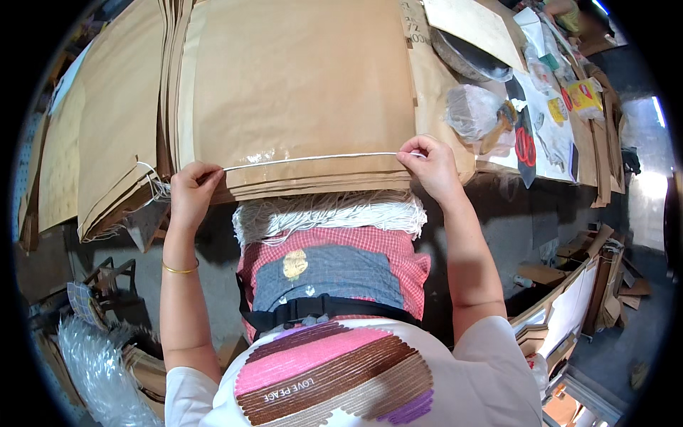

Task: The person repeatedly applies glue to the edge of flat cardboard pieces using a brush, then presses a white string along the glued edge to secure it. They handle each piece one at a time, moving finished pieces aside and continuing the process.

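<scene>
Stretched taut between my two hands is a white string, lying across the near edge of a stack of brown paper sheets. My left hand pinches its left end at the stack's near left corner. Its right end is pinched between the thumb and fingers of my right hand, near the right corner. A glossy wet-looking patch shows on the paper just behind the string. Across my lap lies a thick bundle of white strings, over a red checked cloth.
More brown paper stacks stand at the left, with loose strings at one corner. On the right lie red-handled scissors, a clear plastic bag, a dark round pan under a board, and a yellow packet. Clear plastic wrap sits lower left.
</scene>
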Demonstrator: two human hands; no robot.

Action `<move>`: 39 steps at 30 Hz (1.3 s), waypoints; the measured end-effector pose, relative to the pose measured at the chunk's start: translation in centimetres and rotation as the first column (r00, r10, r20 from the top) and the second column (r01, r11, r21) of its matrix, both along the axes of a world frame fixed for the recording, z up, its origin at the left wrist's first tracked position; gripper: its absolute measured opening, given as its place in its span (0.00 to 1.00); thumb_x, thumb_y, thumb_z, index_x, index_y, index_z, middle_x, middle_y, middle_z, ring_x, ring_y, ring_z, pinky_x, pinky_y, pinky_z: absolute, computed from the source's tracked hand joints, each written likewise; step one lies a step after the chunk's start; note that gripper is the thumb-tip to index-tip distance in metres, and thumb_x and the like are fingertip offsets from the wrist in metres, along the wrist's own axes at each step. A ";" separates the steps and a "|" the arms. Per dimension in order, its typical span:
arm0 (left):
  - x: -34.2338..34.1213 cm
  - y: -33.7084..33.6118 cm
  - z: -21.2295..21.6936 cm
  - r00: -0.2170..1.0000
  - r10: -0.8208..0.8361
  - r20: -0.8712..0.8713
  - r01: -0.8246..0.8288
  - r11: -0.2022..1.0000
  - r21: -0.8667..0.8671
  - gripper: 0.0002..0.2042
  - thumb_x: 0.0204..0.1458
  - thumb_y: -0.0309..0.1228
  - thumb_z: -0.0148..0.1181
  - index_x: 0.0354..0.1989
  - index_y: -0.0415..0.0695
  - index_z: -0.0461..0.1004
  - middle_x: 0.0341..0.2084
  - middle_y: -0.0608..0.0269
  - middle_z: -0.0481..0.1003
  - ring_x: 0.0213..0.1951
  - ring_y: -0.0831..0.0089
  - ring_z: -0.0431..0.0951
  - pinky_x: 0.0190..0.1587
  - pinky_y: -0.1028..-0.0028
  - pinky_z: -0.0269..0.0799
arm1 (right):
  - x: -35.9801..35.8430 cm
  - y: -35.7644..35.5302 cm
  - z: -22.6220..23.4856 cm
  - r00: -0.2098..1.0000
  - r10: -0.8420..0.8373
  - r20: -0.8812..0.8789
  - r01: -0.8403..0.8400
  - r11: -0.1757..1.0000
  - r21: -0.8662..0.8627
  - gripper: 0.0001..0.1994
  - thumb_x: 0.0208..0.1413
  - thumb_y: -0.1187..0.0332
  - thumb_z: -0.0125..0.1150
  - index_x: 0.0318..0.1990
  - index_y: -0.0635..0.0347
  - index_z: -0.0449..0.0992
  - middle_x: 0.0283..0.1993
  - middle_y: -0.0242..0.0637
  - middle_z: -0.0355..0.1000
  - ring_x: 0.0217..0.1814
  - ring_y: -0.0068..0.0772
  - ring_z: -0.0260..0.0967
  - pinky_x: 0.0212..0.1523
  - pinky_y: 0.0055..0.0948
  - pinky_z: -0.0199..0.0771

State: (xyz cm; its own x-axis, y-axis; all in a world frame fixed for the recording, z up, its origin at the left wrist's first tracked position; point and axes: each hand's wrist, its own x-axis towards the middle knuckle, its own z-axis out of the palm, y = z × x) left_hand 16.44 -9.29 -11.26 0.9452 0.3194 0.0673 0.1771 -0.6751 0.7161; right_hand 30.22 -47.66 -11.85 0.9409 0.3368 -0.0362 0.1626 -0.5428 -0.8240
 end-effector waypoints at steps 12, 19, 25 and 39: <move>-0.8 -2.9 1.1 0.966 -0.195 0.168 -0.019 0.595 0.803 0.15 0.41 0.21 0.61 0.40 0.41 0.71 0.40 0.57 0.71 0.48 0.59 0.69 0.50 0.62 0.64 | -0.3 -0.6 1.9 0.917 0.042 -0.396 0.115 0.924 0.366 0.14 0.43 0.82 0.62 0.26 0.53 0.63 0.24 0.18 0.56 0.25 0.09 0.52 0.25 0.13 0.55; -0.9 -2.6 -0.5 0.932 -0.306 0.193 0.194 0.873 0.447 0.18 0.42 0.14 0.54 0.44 0.39 0.72 0.41 0.52 0.71 0.40 0.56 0.73 0.43 0.63 0.70 | -1.1 0.5 -0.4 0.905 0.026 -0.425 0.190 0.868 0.458 0.16 0.43 0.83 0.64 0.25 0.53 0.61 0.23 0.20 0.54 0.25 0.15 0.55 0.25 0.15 0.56; -1.0 -1.8 0.0 0.907 -0.416 0.068 0.371 0.864 0.340 0.18 0.42 0.16 0.53 0.45 0.40 0.73 0.44 0.56 0.71 0.45 0.56 0.69 0.48 0.62 0.67 | -2.5 2.4 -0.1 0.791 0.005 0.612 0.039 0.997 -0.059 0.11 0.40 0.79 0.65 0.34 0.59 0.72 0.34 0.34 0.72 0.38 0.37 0.70 0.34 0.34 0.71; 1.7 -0.5 0.9 0.987 -0.143 -0.067 0.150 0.983 0.108 0.06 0.48 0.25 0.61 0.33 0.37 0.74 0.25 0.55 0.73 0.29 0.54 0.74 0.33 0.63 0.70 | -0.1 4.8 0.6 0.969 0.039 0.245 0.003 0.986 -0.169 0.07 0.49 0.71 0.64 0.26 0.65 0.73 0.26 0.39 0.70 0.27 0.36 0.68 0.30 0.31 0.69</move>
